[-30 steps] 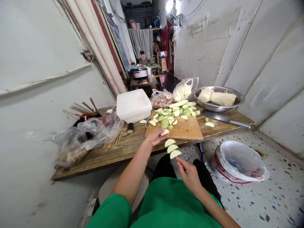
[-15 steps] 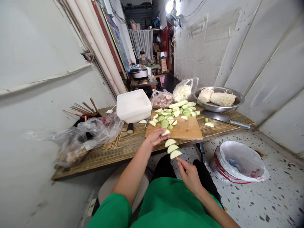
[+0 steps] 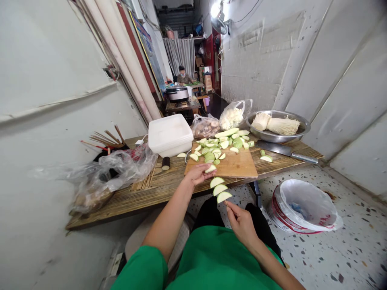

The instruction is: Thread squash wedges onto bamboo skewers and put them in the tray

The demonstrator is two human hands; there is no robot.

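Note:
My right hand (image 3: 240,222) pinches the lower end of a thin bamboo skewer (image 3: 225,202) that carries three pale green eggplant slices (image 3: 219,188). At the skewer's tip my left hand (image 3: 196,174) grips another eggplant slice (image 3: 211,168), held at the near edge of the wooden cutting board (image 3: 236,166). A heap of more cut slices (image 3: 222,144) lies on the far half of the board.
A cleaver (image 3: 287,151) lies right of the board, before a metal basin (image 3: 303,128) of enoki mushrooms. A white lidded tub (image 3: 169,134), plastic bags (image 3: 115,171), loose skewers (image 3: 143,182) and a lined bucket (image 3: 305,207) on the floor surround me. Another person (image 3: 182,75) sits far down the corridor.

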